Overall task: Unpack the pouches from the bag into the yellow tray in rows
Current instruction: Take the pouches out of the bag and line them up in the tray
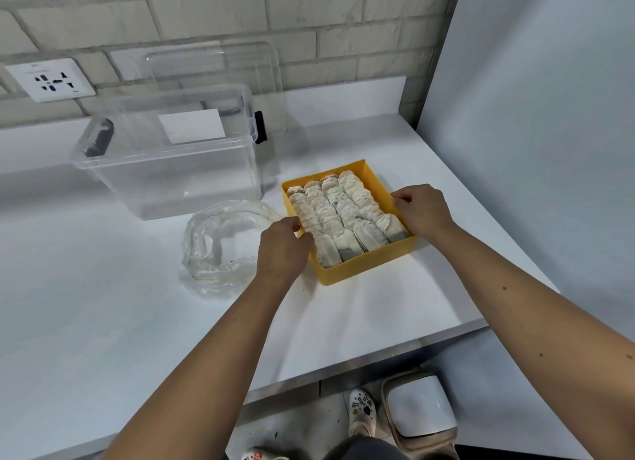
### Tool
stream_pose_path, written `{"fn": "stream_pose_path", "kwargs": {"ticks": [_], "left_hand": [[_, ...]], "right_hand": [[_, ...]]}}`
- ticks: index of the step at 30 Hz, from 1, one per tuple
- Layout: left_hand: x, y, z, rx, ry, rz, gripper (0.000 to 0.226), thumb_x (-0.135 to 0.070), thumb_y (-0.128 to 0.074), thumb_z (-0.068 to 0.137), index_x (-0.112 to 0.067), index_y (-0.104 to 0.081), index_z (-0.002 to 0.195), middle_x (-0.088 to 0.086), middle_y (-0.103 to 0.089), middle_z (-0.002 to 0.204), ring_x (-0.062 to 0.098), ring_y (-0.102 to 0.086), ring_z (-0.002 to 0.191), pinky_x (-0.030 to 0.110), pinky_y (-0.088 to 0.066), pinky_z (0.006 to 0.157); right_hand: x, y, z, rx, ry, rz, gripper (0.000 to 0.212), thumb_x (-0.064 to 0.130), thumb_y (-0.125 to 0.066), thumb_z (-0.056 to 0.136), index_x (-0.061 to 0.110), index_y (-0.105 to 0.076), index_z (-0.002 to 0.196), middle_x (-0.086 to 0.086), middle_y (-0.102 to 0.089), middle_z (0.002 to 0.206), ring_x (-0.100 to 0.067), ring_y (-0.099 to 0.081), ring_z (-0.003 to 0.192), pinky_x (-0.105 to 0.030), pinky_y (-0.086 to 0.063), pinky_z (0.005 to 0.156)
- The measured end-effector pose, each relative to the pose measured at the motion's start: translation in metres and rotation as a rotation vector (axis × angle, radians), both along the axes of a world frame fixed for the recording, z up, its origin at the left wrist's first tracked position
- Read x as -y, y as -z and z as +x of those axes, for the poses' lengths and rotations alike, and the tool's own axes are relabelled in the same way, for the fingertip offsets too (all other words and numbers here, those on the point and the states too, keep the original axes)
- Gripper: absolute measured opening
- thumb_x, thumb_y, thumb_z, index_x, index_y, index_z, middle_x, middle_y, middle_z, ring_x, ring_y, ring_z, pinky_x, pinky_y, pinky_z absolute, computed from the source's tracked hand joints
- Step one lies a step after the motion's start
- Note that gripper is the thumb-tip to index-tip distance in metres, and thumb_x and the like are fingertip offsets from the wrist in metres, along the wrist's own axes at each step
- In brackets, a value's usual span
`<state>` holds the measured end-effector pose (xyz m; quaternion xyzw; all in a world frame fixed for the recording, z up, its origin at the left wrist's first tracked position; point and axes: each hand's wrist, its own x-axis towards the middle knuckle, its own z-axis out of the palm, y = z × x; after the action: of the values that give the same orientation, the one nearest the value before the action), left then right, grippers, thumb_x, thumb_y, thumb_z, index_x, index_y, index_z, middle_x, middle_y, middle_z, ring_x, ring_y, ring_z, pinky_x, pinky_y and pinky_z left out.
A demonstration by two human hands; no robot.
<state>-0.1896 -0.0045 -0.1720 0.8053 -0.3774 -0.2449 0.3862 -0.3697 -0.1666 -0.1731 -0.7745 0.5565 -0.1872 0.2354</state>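
Observation:
A square yellow tray sits on the white table, turned at an angle. It is filled with several rows of pale paper pouches that overlap one another. My left hand grips the tray's left wall with fingers curled over the rim. At the right wall, my right hand holds the rim the same way. A clear plastic bag lies crumpled and open just left of the tray; no pouches show inside it.
A clear plastic storage box stands at the back left, its lid leaning on the brick wall. A wall socket is at far left. The table's edge runs close on the right and front. A white bin stands on the floor below.

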Motion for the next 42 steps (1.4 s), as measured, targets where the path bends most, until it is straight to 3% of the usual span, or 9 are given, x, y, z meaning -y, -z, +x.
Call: {"fn": "stream_pose_path", "kwargs": {"ticks": [10, 23, 28, 32, 37, 42], "left_hand": [[0.013, 0.005, 0.014, -0.063, 0.022, -0.049, 0.038, -0.012, -0.058, 0.092, -0.016, -0.065, 0.129, 0.003, -0.068, 0.126, 0.027, -0.068, 0.105, 0.044, -0.057, 0.091], [0.071, 0.0, 0.048, -0.053, 0.03, 0.009, 0.036, -0.005, -0.062, 0.09, -0.005, -0.063, 0.126, 0.011, -0.065, 0.125, 0.032, -0.064, 0.108, 0.047, -0.057, 0.088], [0.103, 0.001, 0.065, -0.182, -0.062, 0.014, 0.039, -0.001, -0.059, 0.091, -0.008, -0.057, 0.13, 0.009, -0.065, 0.118, 0.029, -0.066, 0.102, 0.047, -0.06, 0.083], [0.127, 0.005, 0.072, -0.257, -0.145, 0.005, 0.04, -0.005, -0.057, 0.09, -0.013, -0.056, 0.13, 0.007, -0.067, 0.114, 0.025, -0.067, 0.099, 0.044, -0.06, 0.082], [0.149, 0.005, 0.08, -0.309, -0.197, -0.008, 0.047, -0.007, -0.055, 0.087, -0.018, -0.056, 0.132, 0.003, -0.068, 0.115, 0.024, -0.067, 0.1, 0.047, -0.06, 0.082], [0.166, 0.005, 0.086, -0.306, -0.222, -0.017, 0.044, -0.01, -0.055, 0.09, -0.021, -0.055, 0.133, 0.001, -0.066, 0.117, 0.025, -0.068, 0.099, 0.048, -0.06, 0.081]], "right_hand": [[0.01, 0.005, 0.002, 0.046, 0.032, 0.002, 0.027, 0.014, -0.052, 0.092, 0.018, -0.076, 0.105, 0.0, -0.072, 0.113, -0.021, -0.063, 0.106, -0.023, -0.042, 0.084], [0.05, 0.008, 0.025, 0.194, 0.06, 0.032, 0.027, 0.017, -0.053, 0.095, 0.015, -0.074, 0.11, -0.001, -0.071, 0.117, -0.02, -0.062, 0.11, -0.021, -0.039, 0.088], [0.082, 0.018, 0.037, 0.331, 0.024, 0.089, 0.024, 0.019, -0.056, 0.094, 0.019, -0.075, 0.108, 0.005, -0.072, 0.112, -0.012, -0.063, 0.104, -0.017, -0.041, 0.085], [0.112, 0.024, 0.045, 0.422, 0.005, 0.155, 0.021, 0.022, -0.058, 0.094, 0.021, -0.075, 0.107, 0.011, -0.071, 0.108, -0.003, -0.06, 0.093, -0.006, -0.039, 0.074], [0.139, 0.027, 0.057, 0.527, 0.006, 0.24, 0.021, 0.022, -0.061, 0.094, 0.02, -0.075, 0.109, 0.009, -0.072, 0.108, -0.008, -0.063, 0.1, -0.023, -0.05, 0.09], [0.16, 0.032, 0.067, 0.587, -0.011, 0.26, 0.021, 0.021, -0.061, 0.094, 0.021, -0.075, 0.109, 0.01, -0.072, 0.105, -0.008, -0.065, 0.1, -0.025, -0.052, 0.089]]}}
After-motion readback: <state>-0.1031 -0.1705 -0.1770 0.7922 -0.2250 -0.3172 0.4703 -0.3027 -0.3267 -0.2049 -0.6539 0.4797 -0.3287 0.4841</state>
